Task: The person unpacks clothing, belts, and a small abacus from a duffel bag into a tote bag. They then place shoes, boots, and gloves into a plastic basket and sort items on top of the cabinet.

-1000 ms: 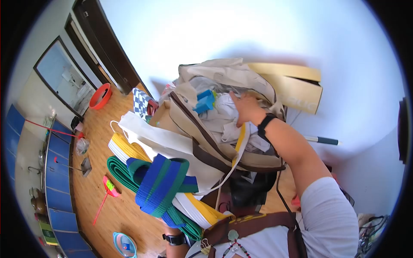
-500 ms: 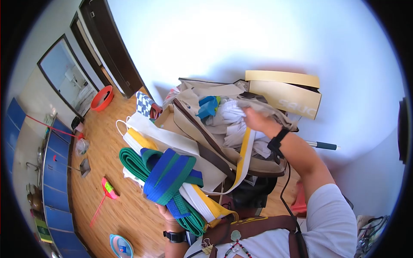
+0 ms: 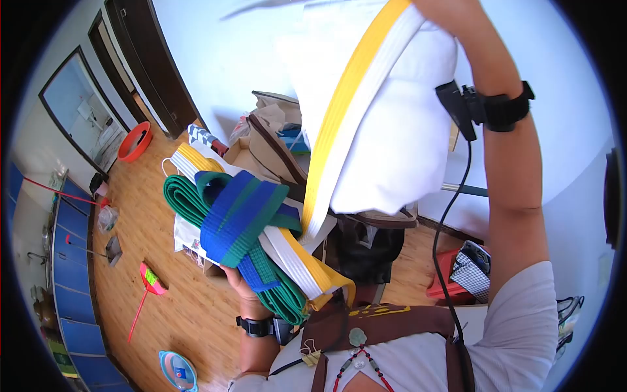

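Note:
My left hand (image 3: 238,284), low in front of my body, is closed under a bundle of martial arts belts. A folded green and blue belt (image 3: 245,219) lies on top, and a yellow and white belt (image 3: 294,258) sits beneath it. At the top edge my right hand (image 3: 450,13) is raised, its fingers partly hidden. From it hangs a large white cloth, seemingly a garment (image 3: 398,137). A long yellow and white strip (image 3: 346,98) runs down the cloth's front toward the bundle. Behind them stands an open beige bag (image 3: 271,147), partly hidden by the cloth.
A black bag (image 3: 372,251) is below the beige bag. A red container (image 3: 441,277) holding a checkered item stands to the right. On the wooden floor at left are a red dustpan (image 3: 151,277), an orange basin (image 3: 135,142) and a blue basin (image 3: 177,370). Blue cabinets (image 3: 72,268) line the far left.
My right hand has risen from the beige bag, lifting the white cloth up and out. The yellow and white strip rose with it. My left hand still holds the belts.

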`<state>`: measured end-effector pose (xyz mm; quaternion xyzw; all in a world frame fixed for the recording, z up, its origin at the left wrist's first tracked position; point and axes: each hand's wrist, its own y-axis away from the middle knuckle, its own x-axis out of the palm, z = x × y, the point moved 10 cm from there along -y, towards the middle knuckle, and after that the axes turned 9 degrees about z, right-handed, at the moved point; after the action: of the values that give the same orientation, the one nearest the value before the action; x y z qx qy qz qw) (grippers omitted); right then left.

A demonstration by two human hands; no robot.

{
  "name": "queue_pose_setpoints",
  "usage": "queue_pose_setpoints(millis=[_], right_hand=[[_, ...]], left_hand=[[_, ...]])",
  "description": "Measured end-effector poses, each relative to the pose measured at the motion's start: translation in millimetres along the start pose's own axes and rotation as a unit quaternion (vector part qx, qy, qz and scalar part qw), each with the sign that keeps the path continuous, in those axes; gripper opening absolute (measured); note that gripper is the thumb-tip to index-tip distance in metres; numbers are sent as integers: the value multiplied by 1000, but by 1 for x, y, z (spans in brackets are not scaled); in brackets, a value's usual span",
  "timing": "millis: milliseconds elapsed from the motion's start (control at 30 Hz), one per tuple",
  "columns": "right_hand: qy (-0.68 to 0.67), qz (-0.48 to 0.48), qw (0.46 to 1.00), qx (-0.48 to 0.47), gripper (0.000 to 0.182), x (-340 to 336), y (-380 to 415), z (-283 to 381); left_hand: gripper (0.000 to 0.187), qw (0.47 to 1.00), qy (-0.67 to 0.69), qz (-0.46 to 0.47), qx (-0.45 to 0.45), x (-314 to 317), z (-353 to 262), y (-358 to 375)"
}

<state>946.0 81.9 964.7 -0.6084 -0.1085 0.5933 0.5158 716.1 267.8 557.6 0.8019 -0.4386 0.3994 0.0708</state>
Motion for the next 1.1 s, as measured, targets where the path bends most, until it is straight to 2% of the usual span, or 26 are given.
queue_pose_setpoints(millis=[33, 67, 200, 267, 300, 367, 400, 433, 467, 500, 533, 567, 600, 667, 733, 800, 833, 867, 933, 967, 1033, 1067, 1100], right_hand=[[-44, -36, 998, -8, 28, -16, 3, 13], [-37, -2, 999, 8, 28, -22, 6, 26], [-60, -20, 998, -29, 28, -35, 9, 49], [35, -28, 999, -3, 28, -33, 6, 53], [37, -31, 999, -8, 28, -33, 9, 64], [-64, -8, 998, 10, 29, -29, 20, 81], [-134, 44, 990, -5, 31, -22, 28, 96], [-134, 45, 990, -10, 31, -20, 39, 112], [-235, 63, 969, 45, 31, -6, 50, 117], [-289, 86, 952, 56, 32, 10, 58, 115], [-342, 107, 931, 70, 33, 25, 66, 113], [-352, 133, 926, 40, 34, 45, 76, 108], [-417, 153, 888, 121, 33, 64, 101, 101], [-519, 154, 815, 206, 31, 91, 157, 82], [-572, 175, 726, 338, 37, 140, 223, 33], [-573, 196, 699, 380, 40, 153, 275, 16], [-612, 237, 631, 414, 39, 187, 309, -14], [-601, 273, 636, 398, 38, 188, 324, -13], [-639, 325, 578, 390, 41, 193, 346, -5], [-607, 354, 578, 414, 43, 197, 368, -9], [-607, 398, 528, 440, 47, 201, 409, -12], [-610, 399, 522, 443, 47, 197, 418, -14], [-604, 405, 573, 379, 49, 190, 412, -10]], left_hand=[[84, 1000, 2, 1, 2, 0, -1, -1], [83, 1000, 11, -12, -2, -4, 1, 0], [80, 998, 44, -22, -25, 6, -2, 9], [83, 995, 79, 5, -53, 26, -2, 14], [83, 995, 83, 8, -49, 29, -1, 17], [84, 988, 125, 37, -78, 37, 7, 25], [84, 990, 96, 55, -93, 39, 11, 28], [81, 988, 74, 71, -113, 40, 19, 30], [78, 982, 87, 85, -141, 46, 29, 34], [76, 975, 100, 98, -170, 52, 41, 38], [76, 975, 113, 107, -159, 48, 54, 37], [75, 975, 126, 113, -146, 42, 68, 35], [73, 972, 154, 110, -138, 40, 75, 33], [64, 966, 215, 87, -114, 20, 93, 32], [54, 960, 251, 60, -112, 11, 99, 38], [53, 953, 268, 27, -139, -1, 108, 55], [54, 947, 281, 15, -157, -6, 115, 63], [56, 936, 308, 18, -171, 20, 95, 78], [57, 943, 300, 12, -142, 11, 105, 87], [59, 950, 287, 11, -121, 7, 110, 89], [58, 960, 245, -37, -135, 8, 110, 107], [57, 971, 205, -30, -117, 6, 105, 113], [57, 981, 164, -24, -97, 3, 97, 117]])
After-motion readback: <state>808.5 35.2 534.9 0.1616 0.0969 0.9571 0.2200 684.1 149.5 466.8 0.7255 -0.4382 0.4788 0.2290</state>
